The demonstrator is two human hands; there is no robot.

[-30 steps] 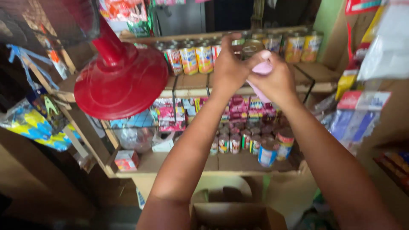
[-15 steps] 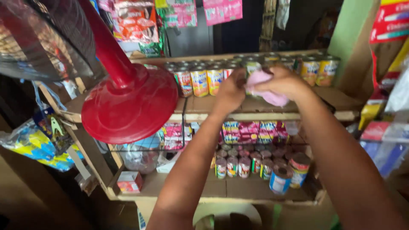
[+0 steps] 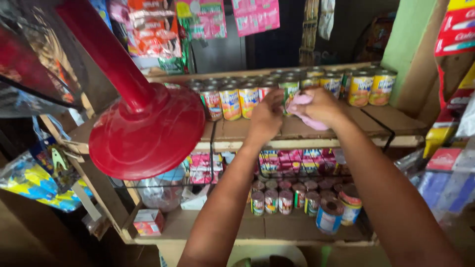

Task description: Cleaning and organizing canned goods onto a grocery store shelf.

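I looked down on a wooden shelf (image 3: 292, 133) stacked with goods. At the left, a red fan base (image 3: 148, 133) sat on the shelf's top board, its stem rising to the far left. Along the far edge of that board stood a row of yellow-labelled cans (image 3: 237, 101). Below, on the near board, small tins (image 3: 284, 200) were crowded together, with pink packets (image 3: 292, 160) behind them and a small red box (image 3: 147, 221) at the near left. Packets (image 3: 208, 20) hung from above.

My left hand (image 3: 266, 117) rested curled on the top board, its fingers against one green-labelled can (image 3: 290, 91) in the row; I could not tell whether it truly gripped it. My right hand (image 3: 324, 106) was just beside it, closed around a pink cloth (image 3: 303, 101) bunched in the palm, the cloth pressed against that same can. Both hands sat close, nearly touching, in the middle of the row.
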